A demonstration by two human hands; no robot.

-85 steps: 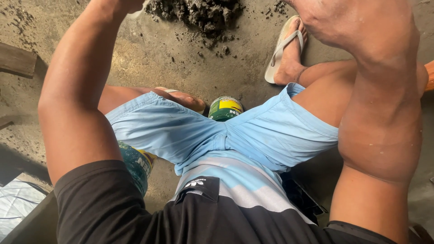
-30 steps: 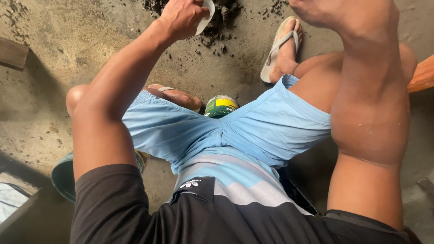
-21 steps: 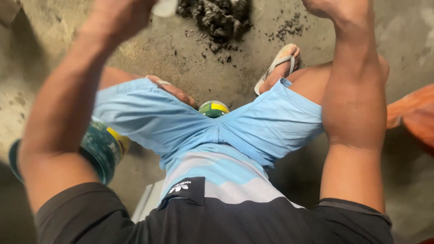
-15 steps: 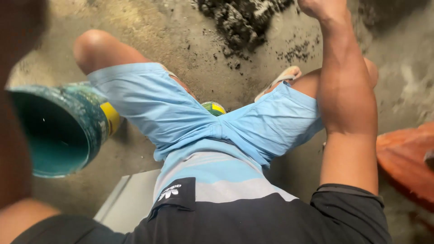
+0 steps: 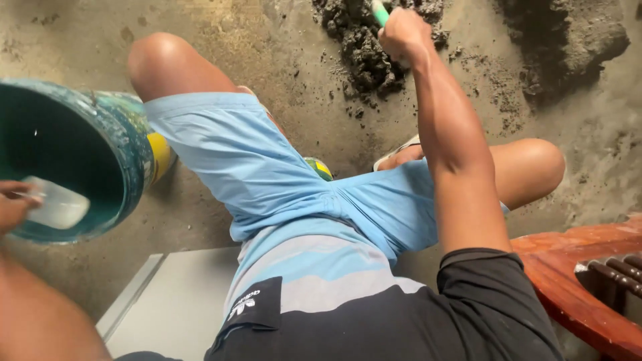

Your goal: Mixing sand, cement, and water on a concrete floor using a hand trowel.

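The left hand (image 5: 12, 204), at the left edge of the frame, has its fingers closed on a small white plastic cup (image 5: 59, 206) and holds it at the mouth of a large green bucket (image 5: 73, 157). The cup lies on its side inside the bucket's opening, near the lower rim. The bucket is tilted toward the camera, so its dark green inside wall shows; I cannot tell if there is liquid in it or in the cup. Its outside is stained with pale splashes and has a yellow band next to the person's left thigh.

The right hand (image 5: 401, 33), at the upper middle of the frame, is clenched around a green handle (image 5: 380, 12) of a tool. The tool's working end is out of sight at the top edge. This hand is just over a heap of dark wet mortar (image 5: 364, 47) on the concrete floor (image 5: 254, 40). A second, bigger heap (image 5: 568, 40) lies in the upper right.

Between the thighs, under the light blue shorts (image 5: 267, 174), a small green and yellow can (image 5: 319, 168) is partly visible. A pale grey tile (image 5: 174, 307) lies flat at the lower left, and a reddish wooden chair (image 5: 575, 267) stands at the lower right.
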